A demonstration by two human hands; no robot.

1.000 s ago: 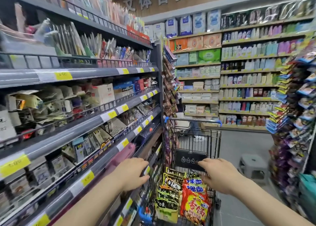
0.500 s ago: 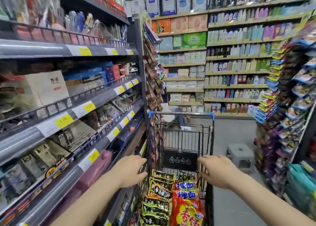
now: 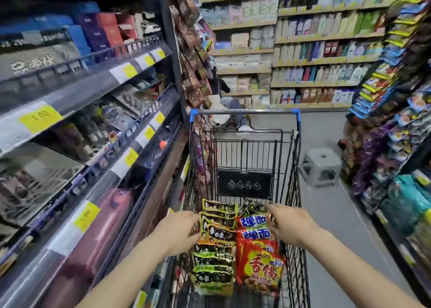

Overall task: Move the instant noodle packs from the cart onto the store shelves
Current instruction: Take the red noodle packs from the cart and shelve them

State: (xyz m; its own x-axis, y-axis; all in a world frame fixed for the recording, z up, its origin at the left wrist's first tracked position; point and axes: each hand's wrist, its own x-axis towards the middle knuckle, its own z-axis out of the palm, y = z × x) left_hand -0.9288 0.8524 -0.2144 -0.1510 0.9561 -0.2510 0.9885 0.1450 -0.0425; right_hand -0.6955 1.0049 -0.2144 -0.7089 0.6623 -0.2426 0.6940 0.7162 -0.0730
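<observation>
Both arms reaching fwd & down into cart (image 3: 295, 167). Left hand (image 3: 178, 233) touching green packs (image 3: 215, 244), fingers together & lightly bent, grip unclear. Right hand (image 3: 289, 226) over red packs (image 3: 257, 251), fingers spread, touching. Packs lying in cart basket. Vs 0.5 s ago: hands sitting farther in, onto packs; view closer to back shelves (image 3: 310, 58).

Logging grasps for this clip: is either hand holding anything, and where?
Cannot tell: left hand and right hand reach onto the noodle packs, fingertips hidden.
</observation>
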